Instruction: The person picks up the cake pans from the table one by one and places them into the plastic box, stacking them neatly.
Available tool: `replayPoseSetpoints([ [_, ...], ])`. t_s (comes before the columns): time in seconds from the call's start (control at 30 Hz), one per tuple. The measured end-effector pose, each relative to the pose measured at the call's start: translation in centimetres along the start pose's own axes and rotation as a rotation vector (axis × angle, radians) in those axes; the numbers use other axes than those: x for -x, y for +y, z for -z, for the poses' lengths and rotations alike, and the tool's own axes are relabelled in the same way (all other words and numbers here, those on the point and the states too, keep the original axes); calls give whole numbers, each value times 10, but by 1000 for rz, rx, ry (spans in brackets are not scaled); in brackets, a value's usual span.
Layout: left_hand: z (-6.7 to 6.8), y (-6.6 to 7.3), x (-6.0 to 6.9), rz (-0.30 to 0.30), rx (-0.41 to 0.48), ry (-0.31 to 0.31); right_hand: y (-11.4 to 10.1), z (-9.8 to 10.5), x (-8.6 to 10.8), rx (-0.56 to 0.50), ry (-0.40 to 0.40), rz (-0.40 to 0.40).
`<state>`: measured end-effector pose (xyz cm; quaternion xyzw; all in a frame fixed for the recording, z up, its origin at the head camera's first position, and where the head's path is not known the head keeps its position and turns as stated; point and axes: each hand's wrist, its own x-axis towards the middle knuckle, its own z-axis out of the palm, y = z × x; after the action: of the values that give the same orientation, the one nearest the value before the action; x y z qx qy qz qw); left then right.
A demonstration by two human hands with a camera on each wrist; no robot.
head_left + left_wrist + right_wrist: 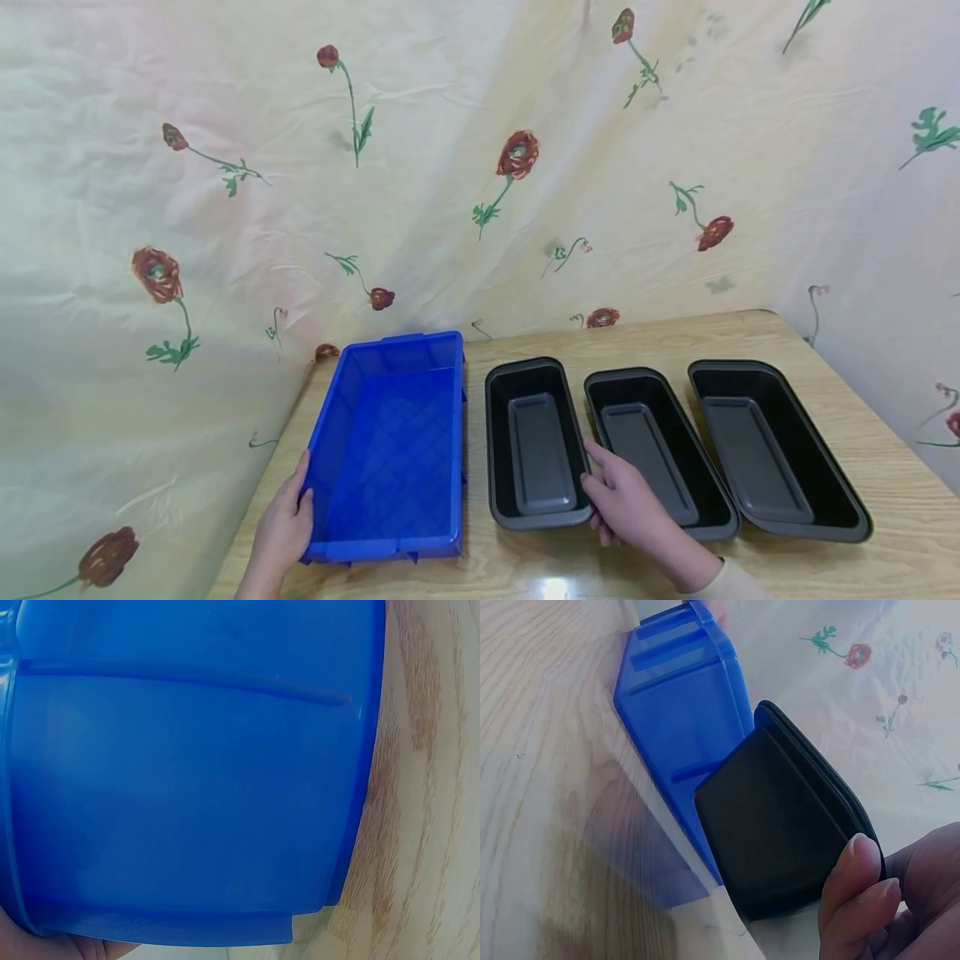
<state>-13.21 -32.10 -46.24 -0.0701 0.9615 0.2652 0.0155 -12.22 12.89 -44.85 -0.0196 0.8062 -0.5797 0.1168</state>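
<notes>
well, right grip (618, 500) holds pan (540, 454) by rim (536, 523); narrow gap to blue bin (397, 454)

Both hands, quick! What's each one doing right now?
Left hand: holding the blue tray by its left side.
Right hand: holding the leftmost black pan by its right rim.

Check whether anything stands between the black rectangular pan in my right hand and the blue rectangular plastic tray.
Nothing visible stands between the pan and the tray; only wood-grain tabletop and the tray's rim.
</notes>
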Motion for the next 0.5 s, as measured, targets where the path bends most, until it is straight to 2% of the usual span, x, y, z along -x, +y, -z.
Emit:
replayPoseSetpoints([
  [0.17,0,-1,0,-3,11,4,-2,2,-1,-16,7,27],
  [0.33,0,-1,0,-4,15,7,-6,2,-2,-35,11,21],
  [0.5,1,0,0,1,19,3,-9,3,-2,-75,-17,34],
])
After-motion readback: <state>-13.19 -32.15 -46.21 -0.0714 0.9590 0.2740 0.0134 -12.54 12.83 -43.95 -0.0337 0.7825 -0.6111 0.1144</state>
